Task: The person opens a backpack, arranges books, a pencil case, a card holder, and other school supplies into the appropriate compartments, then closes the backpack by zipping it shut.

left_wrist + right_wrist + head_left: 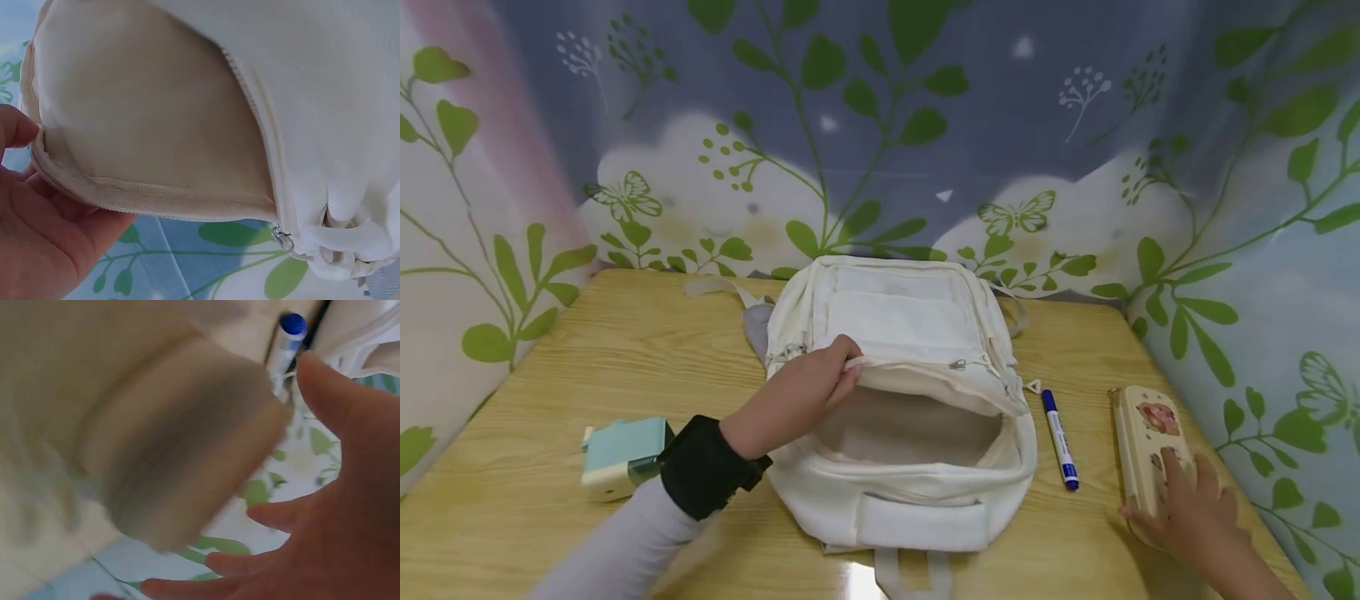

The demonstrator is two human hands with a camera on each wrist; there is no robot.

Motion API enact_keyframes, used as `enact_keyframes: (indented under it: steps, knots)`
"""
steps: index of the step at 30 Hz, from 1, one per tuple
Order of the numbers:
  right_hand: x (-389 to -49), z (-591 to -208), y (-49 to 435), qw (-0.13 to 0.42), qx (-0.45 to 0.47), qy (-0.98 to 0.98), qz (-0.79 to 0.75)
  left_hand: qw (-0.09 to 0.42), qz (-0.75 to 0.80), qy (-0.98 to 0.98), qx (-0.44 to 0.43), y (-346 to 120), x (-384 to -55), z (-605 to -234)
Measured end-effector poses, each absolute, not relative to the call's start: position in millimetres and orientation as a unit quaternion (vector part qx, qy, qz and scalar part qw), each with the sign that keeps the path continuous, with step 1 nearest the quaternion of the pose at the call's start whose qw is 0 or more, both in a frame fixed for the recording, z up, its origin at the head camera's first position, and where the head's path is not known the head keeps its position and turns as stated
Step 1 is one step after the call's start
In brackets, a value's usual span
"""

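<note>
A white backpack lies on the table with one zipped compartment gaping. My left hand pinches the upper edge of that opening and holds it up. The left wrist view shows my thumb and fingers on the zipper edge, with the beige lining exposed. On the right, a cream pencil case with a printed picture lies near the table's side. My right hand is over its near end, thumb to one side. Seen from the right wrist, the fingers are spread beside the blurred case.
A blue-and-white marker lies between backpack and pencil case. At the left, a mint-and-cream box-shaped item stands beside my left wrist, partly hidden by it. Leaf-patterned curtain encloses the wooden table at the back and sides.
</note>
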State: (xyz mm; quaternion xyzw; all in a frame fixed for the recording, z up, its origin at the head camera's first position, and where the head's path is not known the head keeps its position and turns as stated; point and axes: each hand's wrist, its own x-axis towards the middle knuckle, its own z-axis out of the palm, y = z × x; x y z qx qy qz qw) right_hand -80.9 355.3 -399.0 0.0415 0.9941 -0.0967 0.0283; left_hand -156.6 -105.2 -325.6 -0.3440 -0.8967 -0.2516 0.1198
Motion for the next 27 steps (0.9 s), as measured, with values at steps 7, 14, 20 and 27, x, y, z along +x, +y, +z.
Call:
enact_keyframes:
  steps: [7, 14, 20, 27]
  knots:
    - [-81, -414, 358, 0.012, 0.035, 0.992, -0.124, 0.113, -0.259, -0.895, -0.345, -107, -157, -323]
    - [-81, -404, 366, 0.047, 0.053, 0.971, -0.228, 0.106, -0.270, -0.892, -0.347, -107, -160, -325]
    - [-67, -375, 354, -0.059, -0.021, 0.945, -0.320, 0.054, -0.340, -0.876, -0.338, -108, -170, -317]
    - [-43, -338, 299, -0.095, -0.277, 0.852, -0.433, 0.007, -0.443, -0.846, -0.296, -108, -182, -300]
